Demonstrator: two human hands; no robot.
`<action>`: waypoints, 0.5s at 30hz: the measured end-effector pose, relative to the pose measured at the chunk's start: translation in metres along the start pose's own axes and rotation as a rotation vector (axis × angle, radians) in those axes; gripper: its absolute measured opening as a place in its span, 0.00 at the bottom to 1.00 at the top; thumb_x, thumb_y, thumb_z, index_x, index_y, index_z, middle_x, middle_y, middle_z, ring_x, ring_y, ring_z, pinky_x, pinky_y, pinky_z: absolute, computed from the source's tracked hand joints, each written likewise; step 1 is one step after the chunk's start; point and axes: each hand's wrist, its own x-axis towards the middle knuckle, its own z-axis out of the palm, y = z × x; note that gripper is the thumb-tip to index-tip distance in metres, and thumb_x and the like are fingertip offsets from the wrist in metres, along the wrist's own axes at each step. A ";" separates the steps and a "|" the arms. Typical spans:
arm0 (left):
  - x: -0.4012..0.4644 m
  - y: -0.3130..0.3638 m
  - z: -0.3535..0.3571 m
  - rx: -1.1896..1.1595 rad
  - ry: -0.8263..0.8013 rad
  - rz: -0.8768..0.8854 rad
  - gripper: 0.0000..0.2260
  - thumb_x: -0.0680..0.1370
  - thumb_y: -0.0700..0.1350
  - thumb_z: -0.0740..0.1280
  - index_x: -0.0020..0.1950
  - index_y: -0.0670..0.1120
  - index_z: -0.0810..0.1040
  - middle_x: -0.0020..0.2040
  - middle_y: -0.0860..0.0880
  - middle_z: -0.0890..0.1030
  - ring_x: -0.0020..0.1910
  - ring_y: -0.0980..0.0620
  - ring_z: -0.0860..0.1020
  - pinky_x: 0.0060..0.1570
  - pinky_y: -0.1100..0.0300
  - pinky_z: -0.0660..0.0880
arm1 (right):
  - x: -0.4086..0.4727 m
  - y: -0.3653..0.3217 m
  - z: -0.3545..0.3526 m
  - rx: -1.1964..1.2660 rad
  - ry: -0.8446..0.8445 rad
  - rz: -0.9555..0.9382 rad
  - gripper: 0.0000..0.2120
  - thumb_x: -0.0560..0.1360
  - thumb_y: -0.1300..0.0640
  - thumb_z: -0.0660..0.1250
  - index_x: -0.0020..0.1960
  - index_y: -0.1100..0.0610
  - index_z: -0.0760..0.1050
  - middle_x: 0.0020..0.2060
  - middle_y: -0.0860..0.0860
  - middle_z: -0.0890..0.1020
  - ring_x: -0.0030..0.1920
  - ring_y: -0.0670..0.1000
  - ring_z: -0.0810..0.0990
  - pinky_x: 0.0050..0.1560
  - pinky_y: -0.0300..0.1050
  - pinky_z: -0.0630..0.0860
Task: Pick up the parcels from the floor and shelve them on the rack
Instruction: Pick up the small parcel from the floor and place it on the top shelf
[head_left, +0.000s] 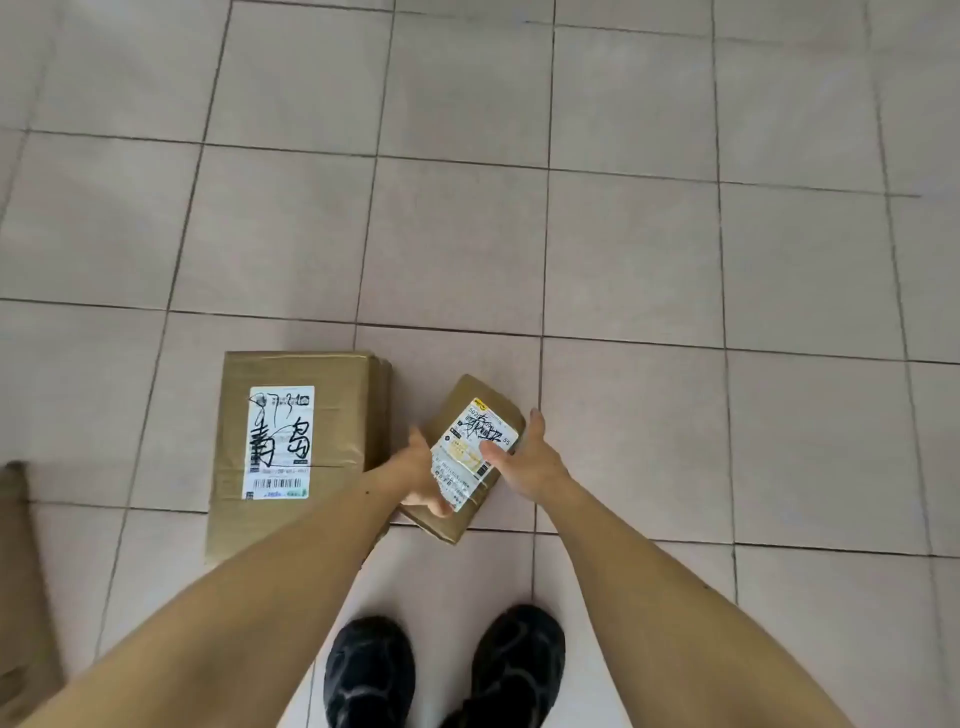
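Observation:
A small brown parcel (475, 395) with a white shipping label lies tilted on the tiled floor just ahead of my feet. My left hand (415, 475) grips its left edge, fingers curled under the near corner. My right hand (524, 457) clasps its right edge, thumb pressed on the label. A larger brown parcel (291, 374) with a white label and black handwriting rests flat on the floor immediately left of it. The rack is not in view.
My two black shoes (441, 670) stand on the floor just behind the small parcel. Part of another cardboard box (21, 571) shows at the left edge. Pale square tiles (623, 249) stretch ahead and to the right.

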 end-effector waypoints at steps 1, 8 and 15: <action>0.005 -0.001 0.003 -0.006 0.002 0.002 0.60 0.67 0.44 0.80 0.77 0.39 0.32 0.65 0.41 0.75 0.60 0.44 0.76 0.60 0.55 0.76 | 0.006 0.000 0.002 0.040 0.001 -0.007 0.45 0.77 0.43 0.66 0.79 0.53 0.39 0.72 0.55 0.72 0.72 0.60 0.69 0.70 0.50 0.64; -0.003 0.000 0.001 -0.064 0.000 0.104 0.54 0.67 0.43 0.80 0.77 0.42 0.42 0.51 0.47 0.78 0.46 0.50 0.78 0.47 0.59 0.79 | 0.026 0.002 0.004 0.172 0.026 0.006 0.37 0.74 0.40 0.64 0.76 0.44 0.50 0.59 0.52 0.82 0.59 0.57 0.80 0.62 0.59 0.76; -0.099 0.031 -0.048 -0.183 0.059 0.217 0.51 0.64 0.39 0.81 0.77 0.46 0.51 0.64 0.46 0.77 0.60 0.46 0.77 0.59 0.53 0.77 | -0.055 -0.047 -0.057 0.199 0.089 -0.085 0.31 0.76 0.40 0.64 0.73 0.43 0.52 0.55 0.50 0.83 0.56 0.56 0.82 0.60 0.59 0.77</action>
